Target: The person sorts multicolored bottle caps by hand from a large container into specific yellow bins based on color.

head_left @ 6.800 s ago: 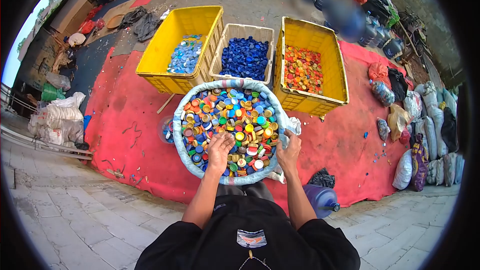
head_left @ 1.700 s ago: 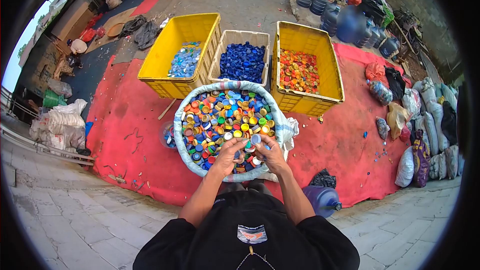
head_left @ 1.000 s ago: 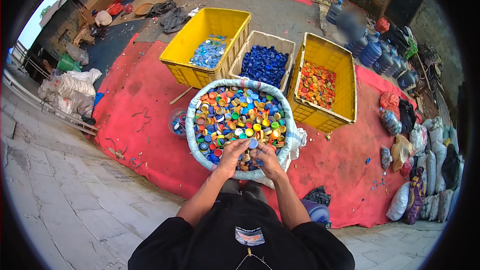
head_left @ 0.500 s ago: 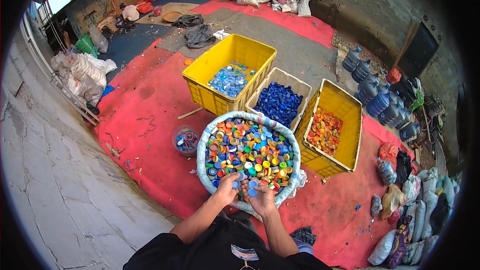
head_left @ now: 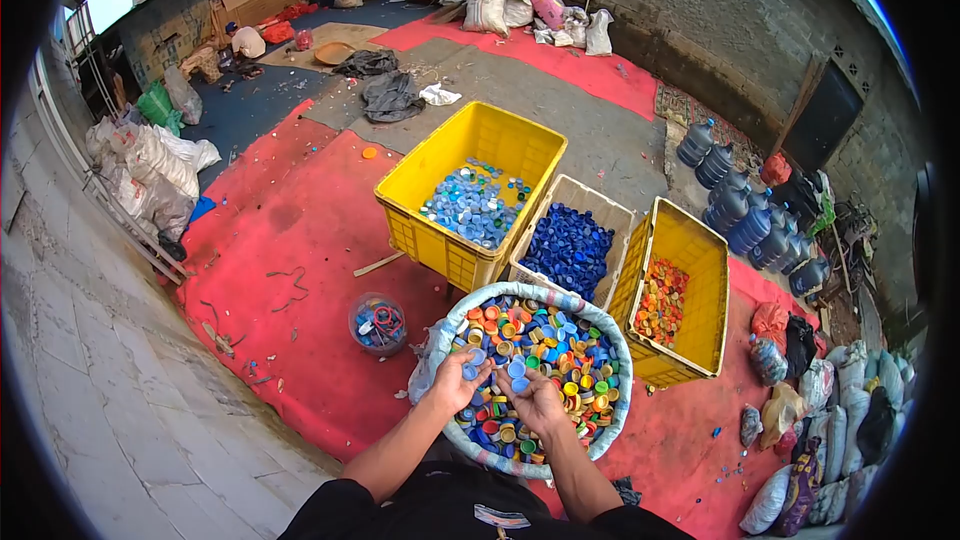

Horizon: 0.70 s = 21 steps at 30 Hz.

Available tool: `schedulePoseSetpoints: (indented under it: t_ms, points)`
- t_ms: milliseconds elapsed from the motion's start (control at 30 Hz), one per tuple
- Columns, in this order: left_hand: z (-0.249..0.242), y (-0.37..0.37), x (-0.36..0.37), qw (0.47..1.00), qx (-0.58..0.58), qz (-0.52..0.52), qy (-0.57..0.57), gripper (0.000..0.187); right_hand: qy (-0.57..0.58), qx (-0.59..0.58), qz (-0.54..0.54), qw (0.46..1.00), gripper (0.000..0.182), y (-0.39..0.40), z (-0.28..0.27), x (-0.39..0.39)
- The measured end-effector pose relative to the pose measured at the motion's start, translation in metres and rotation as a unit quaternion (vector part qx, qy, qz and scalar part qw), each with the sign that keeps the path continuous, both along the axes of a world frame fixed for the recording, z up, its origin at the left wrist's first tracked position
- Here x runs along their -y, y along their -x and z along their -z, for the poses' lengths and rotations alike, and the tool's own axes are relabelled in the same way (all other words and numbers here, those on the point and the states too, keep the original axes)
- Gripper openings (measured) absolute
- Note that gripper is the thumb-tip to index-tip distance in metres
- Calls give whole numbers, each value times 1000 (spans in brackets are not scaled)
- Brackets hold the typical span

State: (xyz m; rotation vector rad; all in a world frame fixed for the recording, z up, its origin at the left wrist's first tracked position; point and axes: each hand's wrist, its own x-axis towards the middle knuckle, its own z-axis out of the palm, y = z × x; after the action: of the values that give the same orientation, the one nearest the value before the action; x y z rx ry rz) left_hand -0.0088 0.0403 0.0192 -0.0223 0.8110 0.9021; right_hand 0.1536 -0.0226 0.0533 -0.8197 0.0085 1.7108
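Observation:
My left hand (head_left: 452, 386) is closed on light blue bottle caps (head_left: 474, 362), held over the left part of a round basket with a wrapped rim (head_left: 622, 378). Close beside it, my right hand (head_left: 540, 406) also grips light blue bottle caps (head_left: 517, 372), its fingers curled toward the left hand. Below both hands the basket is heaped with mixed bottle caps (head_left: 590, 365) in orange, yellow, green, blue and white. Behind the basket, a yellow crate (head_left: 430, 232) contains light blue caps (head_left: 475, 202). A whitish crate (head_left: 616, 208) contains dark blue caps (head_left: 568, 250); another yellow crate (head_left: 705, 285) has orange and red ones (head_left: 660, 302).
Left of the basket, a clear tub (head_left: 378, 324) of small items stands on the red mat (head_left: 290, 320). Large water bottles (head_left: 748, 230) line the right side, with filled bags (head_left: 845, 420) nearer. A person (head_left: 244, 40) sits far back left among sacks.
The view has shifted, so the basket and crates appear lower and farther right. My hands still hold light blue caps and now sit higher against the basket, over its left part.

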Motion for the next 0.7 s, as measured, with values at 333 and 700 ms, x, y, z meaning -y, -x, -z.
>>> schedulePoseSetpoints:
  t_ms: [333, 700]
  points:
    - [-99, 18, -254, 982, 51, -61, -169, 99, -152, 163, 97, 970, 22, 8, -57, -243]
    - [2, 17, -105, 913, -253, 117, -297, 27, 41, 397, 158, 903, 46, -31, 11, -25]
